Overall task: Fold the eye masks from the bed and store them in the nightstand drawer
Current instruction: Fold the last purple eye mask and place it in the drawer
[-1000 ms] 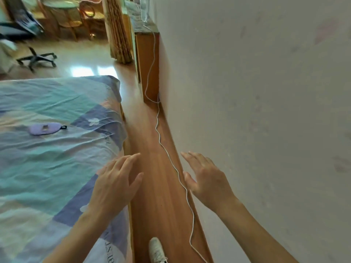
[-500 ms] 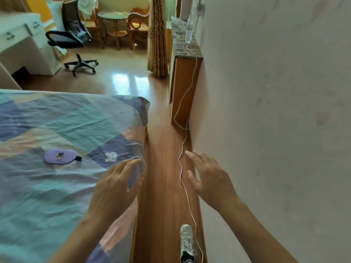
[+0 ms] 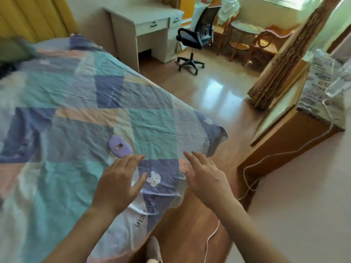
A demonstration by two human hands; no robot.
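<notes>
A purple eye mask [image 3: 120,146] lies flat on the patchwork bedspread [image 3: 76,111], near the bed's foot corner. My left hand [image 3: 119,179] hovers over the bed with fingers spread, its fingertips just short of the mask. Over the bed's edge my right hand [image 3: 206,177] is held out, fingers apart and empty. A wooden cabinet [image 3: 284,147] with a patterned cloth on top stands by the wall at the right; no drawer shows on it.
A white cable [image 3: 252,179] runs from the cabinet down along the wooden floor beside the wall. My shoe [image 3: 153,249] shows at the bottom. A white desk [image 3: 144,29], a black office chair [image 3: 193,40] and wicker chairs stand across the room.
The view has swung left toward the bed. Both hands have moved over the bedspread, and the left hand is now close to the purple mask.
</notes>
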